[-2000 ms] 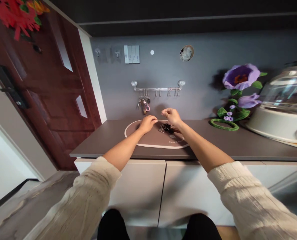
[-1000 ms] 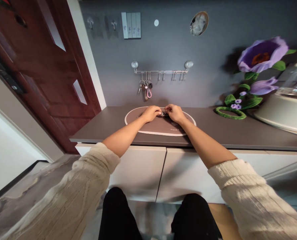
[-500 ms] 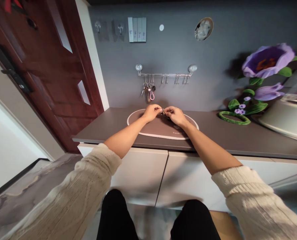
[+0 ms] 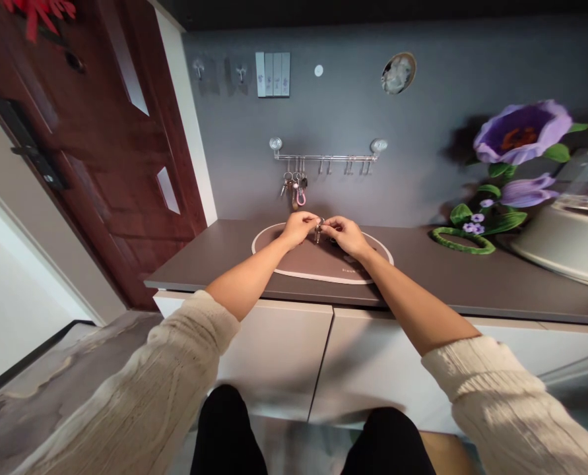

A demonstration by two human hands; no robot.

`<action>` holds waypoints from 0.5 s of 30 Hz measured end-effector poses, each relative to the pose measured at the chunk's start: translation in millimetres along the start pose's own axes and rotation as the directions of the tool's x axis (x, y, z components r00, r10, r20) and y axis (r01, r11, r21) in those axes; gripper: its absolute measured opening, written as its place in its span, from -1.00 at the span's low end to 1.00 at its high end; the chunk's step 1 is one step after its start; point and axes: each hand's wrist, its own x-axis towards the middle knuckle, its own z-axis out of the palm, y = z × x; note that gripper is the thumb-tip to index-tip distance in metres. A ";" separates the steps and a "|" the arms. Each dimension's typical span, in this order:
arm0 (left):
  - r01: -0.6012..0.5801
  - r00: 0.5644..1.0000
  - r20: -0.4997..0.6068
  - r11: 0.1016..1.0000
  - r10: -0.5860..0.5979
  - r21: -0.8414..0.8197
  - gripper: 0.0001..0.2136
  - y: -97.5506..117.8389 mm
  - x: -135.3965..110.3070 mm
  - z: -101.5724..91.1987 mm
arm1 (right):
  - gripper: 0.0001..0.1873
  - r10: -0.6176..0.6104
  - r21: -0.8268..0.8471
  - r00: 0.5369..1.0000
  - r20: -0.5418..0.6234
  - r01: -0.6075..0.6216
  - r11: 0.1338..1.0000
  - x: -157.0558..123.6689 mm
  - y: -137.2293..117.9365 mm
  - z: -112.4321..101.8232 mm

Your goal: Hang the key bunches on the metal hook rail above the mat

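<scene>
Location: a home entryway, identified by a dark wooden door (image 4: 110,152) with a lever handle (image 4: 31,150), a low white cabinet (image 4: 268,359) under a grey countertop (image 4: 199,260), and a wall rail (image 4: 323,158) carrying keys (image 4: 294,186).

Fingers of the left hand (image 4: 299,227) and right hand (image 4: 346,237) hide most of the small key ring (image 4: 318,229) at center; the frame's edge cuts off a clear-lidded white appliance (image 4: 565,244) at 3 o'clock.
</scene>
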 end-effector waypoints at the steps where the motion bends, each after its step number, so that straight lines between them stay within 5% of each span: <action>1: -0.009 1.000 -0.002 1.000 0.009 -0.005 -0.81 -1.1 0.8 0.5 | -0.73 -0.004 0.016 1.000 -0.005 0.005 1.000 0.7 1.4 0.4; 15: -0.087 0.996 0.017 0.996 0.088 -0.025 -0.84 8.8 -3.4 3.0 | -0.74 0.051 0.210 0.998 -0.048 -0.040 0.977 5.3 3.1 0.1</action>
